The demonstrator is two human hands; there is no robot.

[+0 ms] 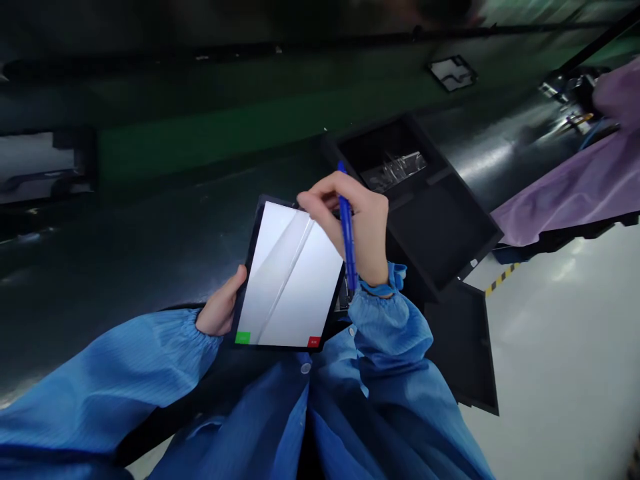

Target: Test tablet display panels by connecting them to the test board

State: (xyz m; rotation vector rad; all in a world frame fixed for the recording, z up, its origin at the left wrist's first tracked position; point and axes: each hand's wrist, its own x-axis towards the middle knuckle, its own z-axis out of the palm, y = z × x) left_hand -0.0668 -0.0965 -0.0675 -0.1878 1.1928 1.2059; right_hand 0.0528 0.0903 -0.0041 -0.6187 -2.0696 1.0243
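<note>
Dark glossy bench; pale floor (hazard tape).

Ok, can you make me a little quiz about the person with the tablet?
1. True or false: the tablet has a mostly white screen.
2. What does the right hand hold? A) scissors B) a blue pen C) a cup
3. Fill in: the small square at the screen's bottom left corner is ____.
Key: 1 true; 2 B; 3 green.
</note>
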